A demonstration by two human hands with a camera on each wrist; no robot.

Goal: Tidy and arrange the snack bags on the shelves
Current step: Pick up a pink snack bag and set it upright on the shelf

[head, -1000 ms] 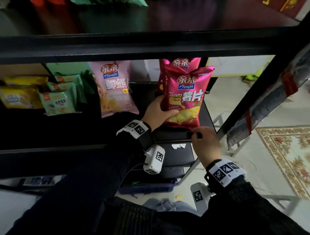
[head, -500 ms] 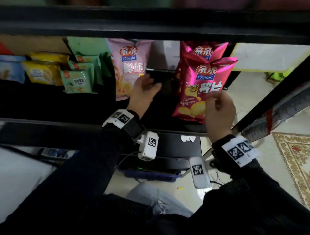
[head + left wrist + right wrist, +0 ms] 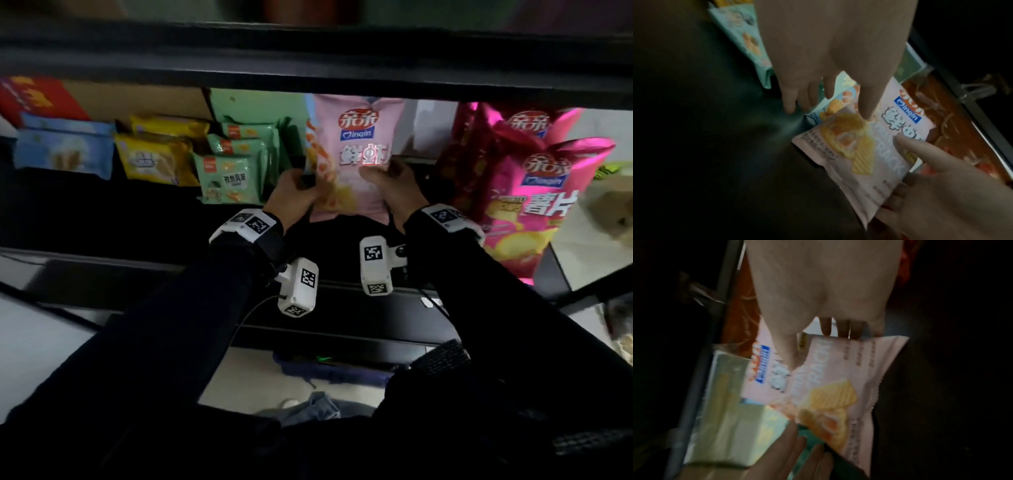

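A pale pink prawn-cracker bag (image 3: pixel 352 154) stands in the middle of the dark shelf (image 3: pixel 102 219). My left hand (image 3: pixel 294 195) grips its lower left edge, thumb on the front and fingers behind. My right hand (image 3: pixel 394 186) grips the lower right edge the same way. In the left wrist view the pink bag (image 3: pixel 865 146) sits between my left hand (image 3: pixel 828 91) and my right hand (image 3: pixel 937 186). The right wrist view shows my right hand (image 3: pixel 818 331) pinching the pink bag (image 3: pixel 838 386), thumb across its front.
Two magenta potato-chip bags (image 3: pixel 534 192) stand to the right. Several green biscuit packs (image 3: pixel 233 171), yellow packs (image 3: pixel 157 154) and a blue pack (image 3: pixel 65 150) lie to the left. An upper shelf board (image 3: pixel 308 58) overhangs. A cardboard box (image 3: pixel 137 102) stands behind.
Both hands left the magenta chip bag and moved left to the pink bag. They now grip its two lower edges. The view has shifted left and closer.
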